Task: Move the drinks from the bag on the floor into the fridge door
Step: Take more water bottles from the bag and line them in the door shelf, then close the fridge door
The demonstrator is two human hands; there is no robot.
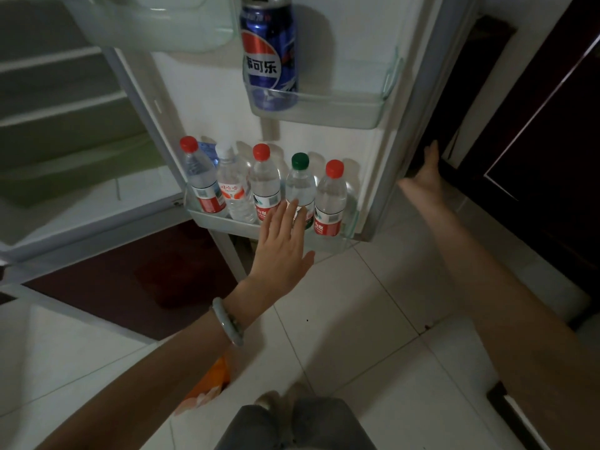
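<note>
Several water bottles stand in the bottom door shelf (227, 224): a red-capped one (199, 180) at the left, a white-capped one (232, 186), a red-capped one (264, 183), a green-capped one (300, 186) and a red-capped one (329, 196) at the right. A blue cola can (269, 56) stands in the shelf above (341, 108). My left hand (281, 251) is flat and empty, fingers spread, just in front of the green-capped bottle. My right hand (425, 177) rests against the outer edge of the fridge door (389, 177). An orange bag (211, 381) shows partly under my left forearm.
The fridge interior (65, 92) with white shelves lies open at the left. A dark red mat (136, 280) lies on the pale tiled floor (357, 319). Dark wooden furniture (535, 141) stands at the right. My knees (302, 423) are at the bottom.
</note>
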